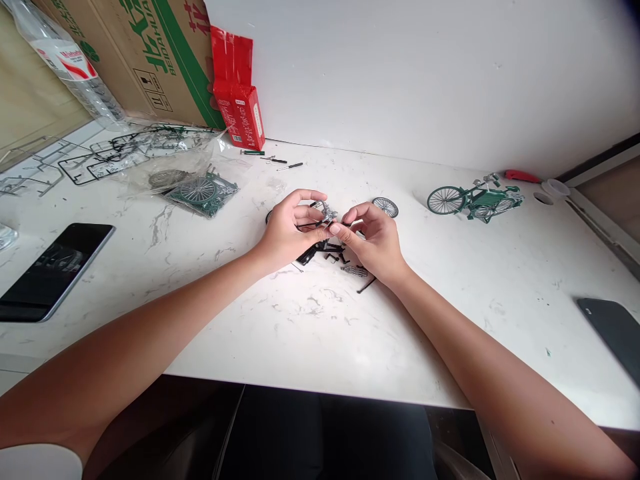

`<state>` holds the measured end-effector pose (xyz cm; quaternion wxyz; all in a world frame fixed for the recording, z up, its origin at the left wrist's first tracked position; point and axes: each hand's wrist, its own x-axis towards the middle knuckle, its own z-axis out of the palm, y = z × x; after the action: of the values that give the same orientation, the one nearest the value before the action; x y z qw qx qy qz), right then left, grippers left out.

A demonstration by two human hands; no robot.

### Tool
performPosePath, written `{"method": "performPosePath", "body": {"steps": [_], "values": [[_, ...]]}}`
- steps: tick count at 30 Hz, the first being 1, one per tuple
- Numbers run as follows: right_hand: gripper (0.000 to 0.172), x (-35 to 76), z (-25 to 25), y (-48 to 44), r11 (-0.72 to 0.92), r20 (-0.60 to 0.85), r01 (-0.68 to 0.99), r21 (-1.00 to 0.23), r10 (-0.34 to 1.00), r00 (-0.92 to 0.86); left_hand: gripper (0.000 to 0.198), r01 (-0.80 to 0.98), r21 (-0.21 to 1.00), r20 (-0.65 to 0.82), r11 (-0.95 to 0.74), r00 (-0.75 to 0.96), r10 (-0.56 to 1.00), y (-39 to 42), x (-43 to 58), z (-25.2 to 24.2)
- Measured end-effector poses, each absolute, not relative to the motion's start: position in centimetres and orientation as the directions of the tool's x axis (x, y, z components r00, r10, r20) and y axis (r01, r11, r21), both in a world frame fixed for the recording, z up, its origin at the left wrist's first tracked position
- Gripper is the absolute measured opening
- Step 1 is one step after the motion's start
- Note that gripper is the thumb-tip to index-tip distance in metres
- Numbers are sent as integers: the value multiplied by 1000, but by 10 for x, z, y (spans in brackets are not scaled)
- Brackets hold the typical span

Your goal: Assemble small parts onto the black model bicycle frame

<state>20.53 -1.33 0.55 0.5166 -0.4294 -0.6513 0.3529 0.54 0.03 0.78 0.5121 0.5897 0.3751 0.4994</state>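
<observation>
Above the middle of the table, my left hand is closed on a small silver-grey model bicycle part; its exact kind is too small to tell. My right hand meets it from the other side, thumb and fingertips pinched at the part's edge, and a tiny dark piece seems to show there. Just below the hands lie loose black model parts and a grey ribbed piece. A thin black rod rests near my right wrist. Behind my right hand lies a small spoked wheel.
An assembled green model bicycle stands at the right. Left are a phone, a bag of green parts and black part frames. Small screwdrivers lie behind, near a red packet. A dark phone-like slab lies right.
</observation>
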Motion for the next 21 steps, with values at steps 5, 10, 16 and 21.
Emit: {"method": "performPosePath", "body": {"steps": [5, 10, 16, 21], "values": [[46, 205, 6, -15, 401, 390, 176, -899, 916, -98, 77, -81, 979, 200, -186, 226, 953, 1, 5, 8], [49, 203, 7, -16, 431, 423, 179, -884, 902, -85, 78, -98, 978, 203, -185, 235, 950, 2, 5, 7], [51, 203, 5, -16, 451, 445, 174, -875, 892, -76, 75, -122, 979, 193, -166, 256, 947, 3, 6, 6], [53, 204, 4, -17, 437, 436, 194, -878, 898, -51, 72, -130, 980, 180, -151, 253, 951, 1, 6, 6]]}}
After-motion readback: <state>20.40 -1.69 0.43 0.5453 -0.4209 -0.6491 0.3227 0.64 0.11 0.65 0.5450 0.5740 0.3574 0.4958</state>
